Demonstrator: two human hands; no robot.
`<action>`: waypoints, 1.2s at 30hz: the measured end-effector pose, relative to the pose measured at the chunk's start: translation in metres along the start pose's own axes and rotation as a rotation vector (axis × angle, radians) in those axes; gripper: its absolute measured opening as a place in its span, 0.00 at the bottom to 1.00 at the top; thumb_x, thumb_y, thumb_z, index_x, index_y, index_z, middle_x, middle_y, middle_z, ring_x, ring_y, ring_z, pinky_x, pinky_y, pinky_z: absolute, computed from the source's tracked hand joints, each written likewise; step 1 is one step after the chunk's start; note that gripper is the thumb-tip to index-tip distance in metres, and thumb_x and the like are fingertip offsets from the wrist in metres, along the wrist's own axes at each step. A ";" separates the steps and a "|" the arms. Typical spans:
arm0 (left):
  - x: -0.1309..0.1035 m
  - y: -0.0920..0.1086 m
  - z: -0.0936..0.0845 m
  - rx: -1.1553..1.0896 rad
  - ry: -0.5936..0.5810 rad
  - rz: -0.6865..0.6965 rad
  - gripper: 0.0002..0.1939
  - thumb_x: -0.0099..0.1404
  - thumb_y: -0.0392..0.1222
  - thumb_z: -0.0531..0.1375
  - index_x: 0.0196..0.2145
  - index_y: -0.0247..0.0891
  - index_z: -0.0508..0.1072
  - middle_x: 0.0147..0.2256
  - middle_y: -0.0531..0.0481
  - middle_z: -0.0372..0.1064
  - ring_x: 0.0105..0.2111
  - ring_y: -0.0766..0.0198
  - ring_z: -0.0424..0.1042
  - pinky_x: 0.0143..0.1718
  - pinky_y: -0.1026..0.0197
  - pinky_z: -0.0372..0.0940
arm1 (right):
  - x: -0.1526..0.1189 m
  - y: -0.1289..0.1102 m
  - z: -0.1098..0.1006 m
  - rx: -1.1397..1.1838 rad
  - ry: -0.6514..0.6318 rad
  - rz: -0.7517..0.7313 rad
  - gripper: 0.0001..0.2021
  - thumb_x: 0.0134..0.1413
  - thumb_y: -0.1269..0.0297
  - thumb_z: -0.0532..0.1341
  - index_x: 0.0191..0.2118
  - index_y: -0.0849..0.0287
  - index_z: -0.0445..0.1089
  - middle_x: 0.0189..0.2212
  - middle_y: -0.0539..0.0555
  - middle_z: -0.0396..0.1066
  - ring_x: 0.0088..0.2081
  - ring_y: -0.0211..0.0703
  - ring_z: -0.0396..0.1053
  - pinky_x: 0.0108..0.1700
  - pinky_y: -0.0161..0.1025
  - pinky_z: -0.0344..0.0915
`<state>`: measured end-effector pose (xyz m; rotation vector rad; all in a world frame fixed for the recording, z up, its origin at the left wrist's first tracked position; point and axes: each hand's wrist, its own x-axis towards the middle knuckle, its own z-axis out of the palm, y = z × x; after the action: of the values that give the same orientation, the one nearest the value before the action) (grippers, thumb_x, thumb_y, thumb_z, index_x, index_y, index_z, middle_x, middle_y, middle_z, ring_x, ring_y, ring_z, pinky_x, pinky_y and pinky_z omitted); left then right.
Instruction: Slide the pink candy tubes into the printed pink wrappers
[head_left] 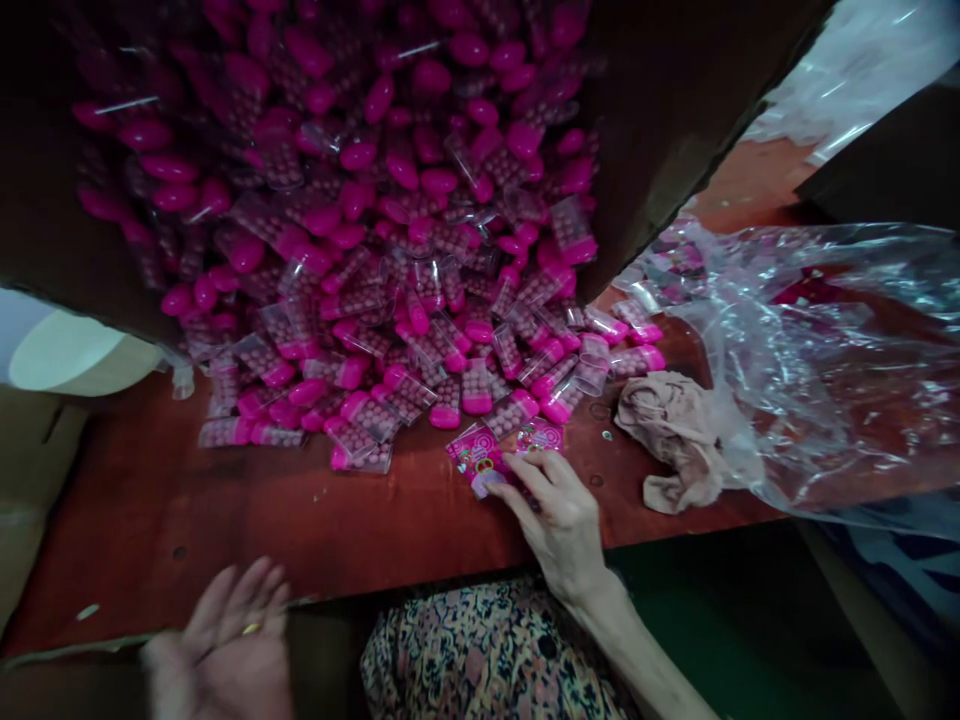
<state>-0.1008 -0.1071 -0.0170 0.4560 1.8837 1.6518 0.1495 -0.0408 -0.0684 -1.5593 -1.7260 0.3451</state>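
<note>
My right hand [562, 510] pinches a small printed pink label [474, 455] between thumb and fingers, just above the red-brown table. Another pink label [541, 434] lies right behind those fingers. At the lower left, my left hand [232, 640] is palm up with its fingers stretched out and a ring on one of them; nothing rests in it. Ahead of both hands spreads a large heap of clear candy containers [367, 415] with bright pink caps, filled with small round balls.
A dark open-fronted box [667, 130] surrounds the heap. To the right lie a crumpled beige cloth [667, 430] and a big clear plastic bag [825, 380]. A pale round container [82, 355] stands at the left. The table's front edge [345, 590] runs near my lap.
</note>
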 end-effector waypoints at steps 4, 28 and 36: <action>-0.015 -0.017 0.065 -0.134 -0.245 -0.246 0.12 0.52 0.46 0.64 0.31 0.36 0.74 0.29 0.47 0.75 0.32 0.61 0.73 0.36 0.59 0.66 | 0.002 -0.008 0.020 -0.112 -0.029 -0.039 0.12 0.59 0.67 0.55 0.30 0.60 0.74 0.25 0.55 0.66 0.28 0.42 0.63 0.29 0.37 0.62; -0.025 -0.057 0.113 0.534 -0.709 0.714 0.17 0.60 0.34 0.57 0.47 0.41 0.72 0.44 0.43 0.73 0.45 0.54 0.69 0.48 0.50 0.62 | -0.020 -0.014 0.025 -0.100 -0.009 -0.071 0.15 0.62 0.68 0.52 0.28 0.62 0.73 0.23 0.54 0.65 0.27 0.42 0.63 0.28 0.36 0.60; -0.018 -0.054 0.118 0.416 -0.669 0.551 0.12 0.60 0.35 0.57 0.42 0.41 0.75 0.41 0.45 0.73 0.43 0.57 0.70 0.48 0.53 0.63 | -0.012 -0.013 0.025 -0.109 -0.027 -0.074 0.10 0.59 0.65 0.56 0.33 0.62 0.73 0.26 0.55 0.67 0.29 0.41 0.64 0.30 0.35 0.62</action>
<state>-0.0064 -0.0350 -0.0732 1.5949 1.6322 1.1502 0.1222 -0.0474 -0.0811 -1.5690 -1.8451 0.2400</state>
